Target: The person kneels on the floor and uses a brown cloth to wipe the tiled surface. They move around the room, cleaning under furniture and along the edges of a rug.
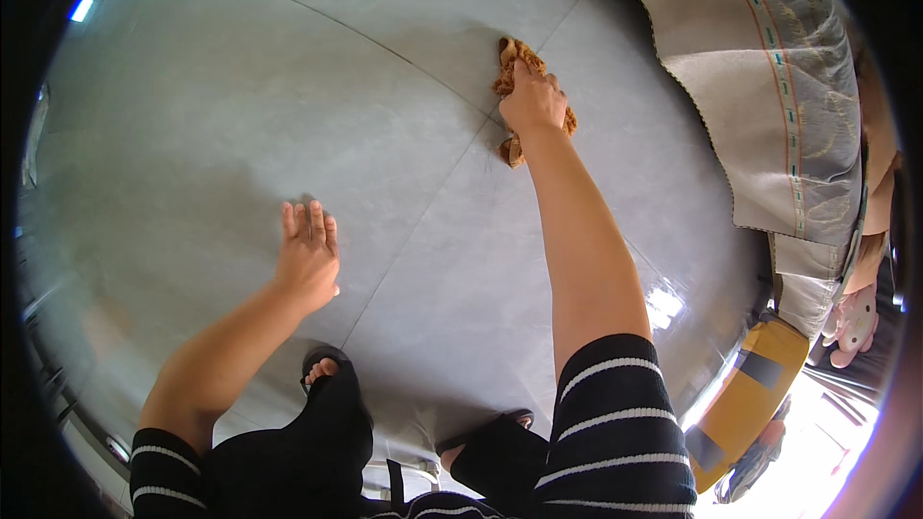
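Observation:
My right hand (535,102) reaches far forward and presses a crumpled brown cloth (508,85) against the grey tiled floor (404,154). Its fingers lie over the middle of the cloth, and folds of it stick out beyond the fingertips and on both sides of the hand. Off to the left, my left hand (309,252) is held over the floor with its fingers stretched out and nothing in it. Whether its fingertips touch the tiles I cannot tell.
A pale fabric cover (711,67) with a patterned border hangs down along the right. Below it stands a yellow and grey padded item (750,404), with a pink and white plush toy (853,322) nearby. My sandaled feet (324,365) are at the lower edge.

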Motion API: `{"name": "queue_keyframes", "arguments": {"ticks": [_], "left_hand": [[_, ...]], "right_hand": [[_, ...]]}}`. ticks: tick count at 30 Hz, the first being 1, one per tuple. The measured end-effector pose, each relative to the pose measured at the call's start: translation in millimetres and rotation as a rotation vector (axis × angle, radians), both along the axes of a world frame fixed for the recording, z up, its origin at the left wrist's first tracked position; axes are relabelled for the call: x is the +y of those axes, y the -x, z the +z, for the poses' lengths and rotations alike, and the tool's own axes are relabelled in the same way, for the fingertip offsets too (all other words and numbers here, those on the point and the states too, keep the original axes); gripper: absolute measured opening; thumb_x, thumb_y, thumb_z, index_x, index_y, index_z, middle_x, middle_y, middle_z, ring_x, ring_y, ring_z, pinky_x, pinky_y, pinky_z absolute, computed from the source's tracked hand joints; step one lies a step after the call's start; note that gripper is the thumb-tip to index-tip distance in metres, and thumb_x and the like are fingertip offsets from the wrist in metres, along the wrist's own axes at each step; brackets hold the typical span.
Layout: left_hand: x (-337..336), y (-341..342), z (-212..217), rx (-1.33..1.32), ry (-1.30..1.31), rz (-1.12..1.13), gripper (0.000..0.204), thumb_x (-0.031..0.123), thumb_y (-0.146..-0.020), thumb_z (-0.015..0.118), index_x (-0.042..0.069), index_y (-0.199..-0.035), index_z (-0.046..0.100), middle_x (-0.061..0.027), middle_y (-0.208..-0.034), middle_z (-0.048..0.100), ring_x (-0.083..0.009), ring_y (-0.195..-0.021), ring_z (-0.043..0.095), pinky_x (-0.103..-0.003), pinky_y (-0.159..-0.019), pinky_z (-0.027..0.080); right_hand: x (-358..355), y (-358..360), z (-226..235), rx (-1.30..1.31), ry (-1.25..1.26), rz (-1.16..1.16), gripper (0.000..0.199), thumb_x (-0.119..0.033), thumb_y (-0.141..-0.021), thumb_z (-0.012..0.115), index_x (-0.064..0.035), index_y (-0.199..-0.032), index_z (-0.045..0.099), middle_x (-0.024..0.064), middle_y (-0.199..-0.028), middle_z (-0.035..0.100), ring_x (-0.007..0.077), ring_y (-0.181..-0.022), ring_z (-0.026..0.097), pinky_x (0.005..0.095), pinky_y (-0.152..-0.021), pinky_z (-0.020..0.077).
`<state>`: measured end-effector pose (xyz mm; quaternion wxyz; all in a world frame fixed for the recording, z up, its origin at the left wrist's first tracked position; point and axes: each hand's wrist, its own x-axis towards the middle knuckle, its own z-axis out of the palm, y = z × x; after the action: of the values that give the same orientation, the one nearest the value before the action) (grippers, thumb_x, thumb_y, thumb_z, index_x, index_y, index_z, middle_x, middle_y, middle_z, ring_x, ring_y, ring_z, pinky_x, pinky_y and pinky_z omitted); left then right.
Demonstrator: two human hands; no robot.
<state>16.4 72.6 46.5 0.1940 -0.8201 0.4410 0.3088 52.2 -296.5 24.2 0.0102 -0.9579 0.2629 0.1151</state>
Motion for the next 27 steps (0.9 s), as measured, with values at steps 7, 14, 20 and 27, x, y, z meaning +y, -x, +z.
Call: {"name": "queue_keyframes", "arguments": {"ticks": [7,14,20,27], "left_hand": [[6,1,2,0.005,-0.055,0.012,0.107,0.048,-0.071,0.079,-0.011,-0.144,0.029,-0.0364,-0.151,0.022,-0.0489,-0.140,0.027,-0.063,-0.116,0.004],[8,-2,1,0.021,0.003,0.013,0.108,0.048,-0.070,0.080,-0.012,-0.143,0.029,-0.0361,-0.151,0.021,-0.0484,-0.140,0.026,-0.063,-0.116,0.004],[7,5,1,0.007,-0.015,0.007,0.107,0.049,-0.070,0.079,-0.011,-0.144,0.030,-0.0352,-0.151,0.022,-0.0476,-0.140,0.027,-0.062,-0.116,0.005],[11,-3,3,0.006,0.001,0.006,0.106,0.049,-0.071,0.079,-0.011,-0.143,0.031,-0.0350,-0.151,0.023,-0.0483,-0.139,0.027,-0.062,-0.116,0.005]], "right_hand": [[58,60,-18,-0.044,-0.007,0.114,0.050,-0.009,-0.080,0.058,-0.0143,-0.129,0.051,0.0083,-0.131,0.056,0.0302,-0.119,0.052,0.0427,-0.094,0.0482],[12,1,-5,0.005,-0.079,-0.051,0.045,-0.008,-0.078,0.059,-0.0119,-0.122,0.053,0.0049,-0.114,0.065,0.0295,-0.108,0.056,0.0414,-0.085,0.0497],[25,24,6,0.079,-0.084,-0.025,0.060,-0.009,-0.078,0.057,-0.0147,-0.136,0.046,0.0083,-0.129,0.057,0.0309,-0.111,0.056,0.0415,-0.091,0.0502],[56,57,-13,0.043,0.155,0.061,0.063,-0.015,-0.082,0.057,-0.0091,-0.141,0.038,0.0094,-0.135,0.052,0.0308,-0.117,0.053,0.0456,-0.098,0.0467]]}}
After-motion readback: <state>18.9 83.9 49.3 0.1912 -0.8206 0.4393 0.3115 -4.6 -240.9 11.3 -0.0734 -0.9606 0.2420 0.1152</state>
